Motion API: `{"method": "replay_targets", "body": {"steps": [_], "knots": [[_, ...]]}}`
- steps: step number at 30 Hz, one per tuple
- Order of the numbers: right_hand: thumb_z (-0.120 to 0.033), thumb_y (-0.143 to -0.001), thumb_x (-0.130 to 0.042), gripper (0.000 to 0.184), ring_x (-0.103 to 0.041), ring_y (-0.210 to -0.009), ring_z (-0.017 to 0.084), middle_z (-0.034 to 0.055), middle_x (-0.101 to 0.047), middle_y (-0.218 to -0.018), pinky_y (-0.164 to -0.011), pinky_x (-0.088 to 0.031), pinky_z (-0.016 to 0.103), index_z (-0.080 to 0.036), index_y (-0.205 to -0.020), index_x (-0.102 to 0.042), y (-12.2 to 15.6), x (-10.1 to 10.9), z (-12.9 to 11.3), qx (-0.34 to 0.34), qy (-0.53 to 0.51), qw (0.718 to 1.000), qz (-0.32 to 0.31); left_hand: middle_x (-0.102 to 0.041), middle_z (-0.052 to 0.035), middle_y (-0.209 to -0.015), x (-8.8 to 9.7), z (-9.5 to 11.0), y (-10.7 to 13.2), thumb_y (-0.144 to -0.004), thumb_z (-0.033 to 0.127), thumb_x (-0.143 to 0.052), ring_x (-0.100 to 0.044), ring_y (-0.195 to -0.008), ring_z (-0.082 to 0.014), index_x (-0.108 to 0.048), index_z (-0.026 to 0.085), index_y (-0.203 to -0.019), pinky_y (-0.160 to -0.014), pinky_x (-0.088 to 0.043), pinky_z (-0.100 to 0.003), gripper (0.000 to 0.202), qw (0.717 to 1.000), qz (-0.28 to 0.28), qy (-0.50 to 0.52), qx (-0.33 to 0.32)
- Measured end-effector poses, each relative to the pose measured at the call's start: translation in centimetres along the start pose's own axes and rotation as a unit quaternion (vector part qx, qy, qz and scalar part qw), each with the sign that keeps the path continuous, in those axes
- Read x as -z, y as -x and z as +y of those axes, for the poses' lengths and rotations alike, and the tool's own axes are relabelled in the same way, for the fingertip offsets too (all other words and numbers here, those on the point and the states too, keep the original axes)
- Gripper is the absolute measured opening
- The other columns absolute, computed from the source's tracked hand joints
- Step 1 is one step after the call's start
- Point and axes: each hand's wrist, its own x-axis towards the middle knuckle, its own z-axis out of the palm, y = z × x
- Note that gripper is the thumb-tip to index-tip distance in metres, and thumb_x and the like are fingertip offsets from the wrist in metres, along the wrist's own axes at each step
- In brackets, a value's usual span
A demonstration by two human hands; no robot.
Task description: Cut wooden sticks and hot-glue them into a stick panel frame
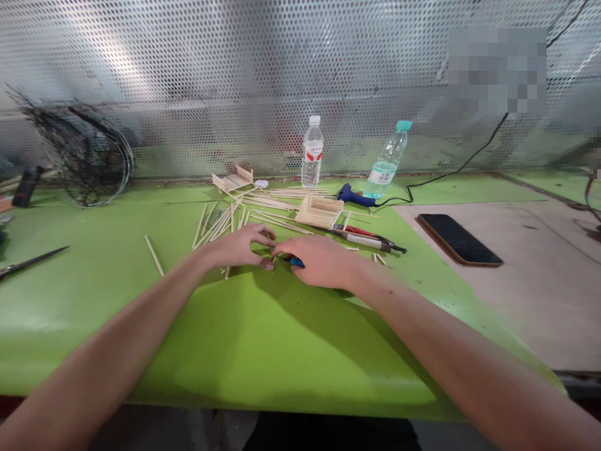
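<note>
A small blue thing (297, 262), mostly hidden, sits in the curled fingers of the right hand (323, 260), which grips it; both are on the near side of the stick frame (320, 212). The left hand (241, 247), nearer and left of the frame, is half open, its fingertips close to the right's; I cannot tell whether they pinch anything. Loose sticks (232, 218) fan out left of the frame, beside and beyond the left hand. Just on the frame's near right lies a tool with a pale handle (361, 240), next to a red handle (359, 231).

Behind the frame stands a white-capped bottle (312, 153); behind and right are a blue glue gun (357, 197) and a green-capped bottle (387, 164). A second frame (233, 180) sits behind and left. Well right of the first lies a phone (460, 240); far left, a wire coil (96, 156), all on the bench (282, 338).
</note>
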Motion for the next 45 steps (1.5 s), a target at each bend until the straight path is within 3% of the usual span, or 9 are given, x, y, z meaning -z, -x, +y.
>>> {"method": "replay_targets", "body": {"steps": [7, 13, 21, 34, 41, 45], "knots": [[-0.012, -0.087, -0.056, 0.039, -0.066, -0.095, 0.022, 0.0069, -0.072, -0.112, -0.078, -0.044, 0.031, -0.026, -0.121, -0.069, -0.1, 0.0, 0.1, 0.007, 0.035, 0.999, 0.001, -0.049, -0.0022, -0.145, 0.1, 0.2, 0.1, -0.072, 0.067, -0.069, -0.043, -0.135, -0.0328, -0.069, 0.036, -0.123, -0.116, -0.032, -0.051, 0.060, 1.000, -0.008, 0.003, 0.005], [-0.007, -0.088, -0.051, 0.039, -0.064, -0.080, 0.018, 0.0058, -0.071, -0.097, -0.067, -0.041, 0.029, -0.024, -0.118, -0.070, 0.0, -0.3, 0.1, 0.014, 0.072, 0.997, 0.001, -0.048, -0.0018, -0.146, 0.0, 0.2, 0.1, -0.073, 0.067, -0.067, -0.042, -0.135, -0.0331, -0.069, 0.036, -0.123, -0.115, -0.032, -0.052, 0.059, 1.000, -0.010, 0.013, 0.008], [-0.005, -0.084, -0.053, 0.032, -0.065, -0.077, 0.020, 0.0077, -0.069, -0.087, -0.065, -0.039, 0.030, -0.018, -0.104, -0.074, -0.4, -0.2, -0.6, 0.009, 0.146, 0.989, 0.002, -0.048, -0.0016, -0.147, 0.1, 0.2, 0.2, -0.071, 0.068, -0.068, -0.042, -0.136, -0.0326, -0.068, 0.035, -0.124, -0.115, -0.033, -0.049, 0.062, 1.000, -0.005, 0.004, 0.010], [-0.004, -0.086, -0.054, 0.026, -0.064, -0.080, 0.020, 0.0081, -0.069, -0.089, -0.066, -0.042, 0.031, -0.016, -0.100, -0.074, -0.6, -0.4, -0.9, 0.020, 0.126, 0.992, 0.003, -0.050, -0.0013, -0.143, 0.1, 0.3, 0.1, -0.066, 0.068, -0.072, -0.044, -0.134, -0.0315, -0.072, 0.036, -0.116, -0.115, -0.032, -0.048, 0.060, 1.000, 0.001, 0.020, 0.016], [-0.003, -0.087, -0.052, 0.029, -0.064, -0.078, 0.019, 0.0081, -0.069, -0.089, -0.067, -0.042, 0.030, -0.017, -0.101, -0.073, -0.3, 0.1, -0.7, 0.012, 0.114, 0.993, -0.013, -0.050, -0.0001, -0.143, 0.0, 0.5, 0.1, -0.070, 0.065, -0.072, -0.042, -0.135, -0.0334, -0.071, 0.038, -0.118, -0.115, -0.032, -0.053, 0.055, 1.000, -0.006, 0.016, 0.020], [-0.004, -0.086, -0.055, 0.024, -0.064, -0.082, 0.020, 0.0098, -0.068, -0.092, -0.070, -0.043, 0.030, -0.015, -0.099, -0.072, -0.5, -0.4, -1.3, 0.003, 0.132, 0.991, -0.022, -0.050, -0.0022, -0.142, -0.1, 0.1, 0.0, -0.067, 0.066, -0.073, -0.044, -0.134, -0.0320, -0.074, 0.035, -0.113, -0.117, -0.031, -0.049, 0.056, 1.000, -0.001, 0.028, 0.012]]}}
